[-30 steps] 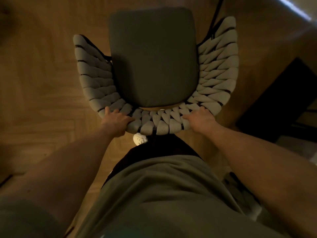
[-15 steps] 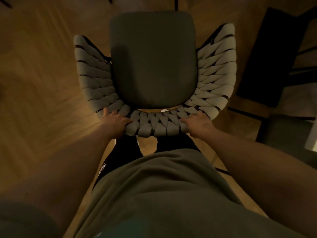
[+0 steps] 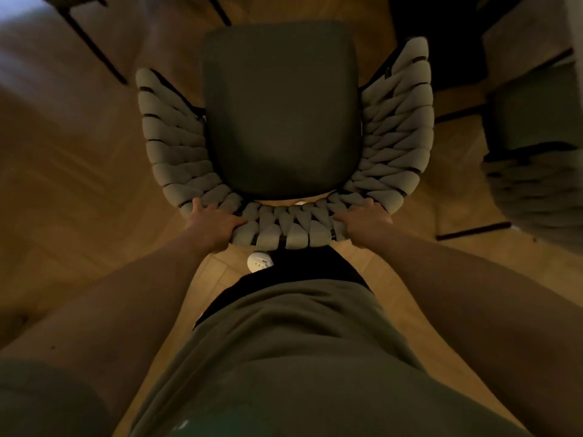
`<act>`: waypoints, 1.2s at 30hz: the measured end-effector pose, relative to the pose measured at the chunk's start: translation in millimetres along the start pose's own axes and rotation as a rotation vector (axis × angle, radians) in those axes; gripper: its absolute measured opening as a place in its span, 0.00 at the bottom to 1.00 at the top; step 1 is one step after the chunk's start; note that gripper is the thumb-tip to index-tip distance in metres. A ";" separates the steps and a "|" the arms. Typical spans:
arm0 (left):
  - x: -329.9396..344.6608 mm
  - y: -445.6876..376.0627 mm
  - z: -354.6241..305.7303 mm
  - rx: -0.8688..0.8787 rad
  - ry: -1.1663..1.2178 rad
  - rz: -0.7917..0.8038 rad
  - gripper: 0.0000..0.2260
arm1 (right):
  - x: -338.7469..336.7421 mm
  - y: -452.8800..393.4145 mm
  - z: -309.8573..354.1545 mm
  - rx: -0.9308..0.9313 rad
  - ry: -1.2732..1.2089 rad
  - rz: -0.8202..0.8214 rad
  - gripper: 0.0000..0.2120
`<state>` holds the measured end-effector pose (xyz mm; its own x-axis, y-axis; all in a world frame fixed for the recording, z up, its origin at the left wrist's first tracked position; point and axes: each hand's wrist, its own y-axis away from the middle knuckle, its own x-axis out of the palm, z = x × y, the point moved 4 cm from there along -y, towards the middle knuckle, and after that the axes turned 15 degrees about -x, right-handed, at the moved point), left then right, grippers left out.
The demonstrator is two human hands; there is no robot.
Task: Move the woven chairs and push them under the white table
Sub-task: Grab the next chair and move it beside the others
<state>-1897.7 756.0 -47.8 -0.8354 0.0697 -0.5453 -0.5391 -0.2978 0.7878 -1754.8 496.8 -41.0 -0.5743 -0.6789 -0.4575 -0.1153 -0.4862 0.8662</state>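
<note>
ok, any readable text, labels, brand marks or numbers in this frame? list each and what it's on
None readable.
Woven chair, its seat cushion, second woven chair at right: no print or label visible.
White shoe: small dark marks, too small and blurred to read as text.
Shirt hem: a faint pale mark, too blurred to read.
Left hand and right hand grip the backrest; nothing written near them.

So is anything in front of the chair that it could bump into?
Nothing visible blocks it. Both hands, left and right, grip the woven chair; bare floor lies ahead. Another chair stands off to the right.
</note>
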 end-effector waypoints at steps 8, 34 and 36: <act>-47.9 -46.2 32.5 0.141 -0.208 -0.104 0.25 | -0.1 -6.6 13.9 0.145 -0.281 -0.029 0.26; -192.5 -201.0 170.5 0.525 -0.700 -0.270 0.22 | -125.1 -89.3 130.7 0.448 -0.808 -0.212 0.26; -206.0 -212.4 178.4 0.521 -0.742 -0.281 0.23 | -139.9 -97.9 131.3 0.452 -0.855 -0.237 0.26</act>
<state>-1630.3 974.8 -51.7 -0.4262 0.7146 -0.5547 -0.5611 0.2721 0.7817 -1769.6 711.6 -35.4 -0.8670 0.1199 -0.4836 -0.4981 -0.1819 0.8479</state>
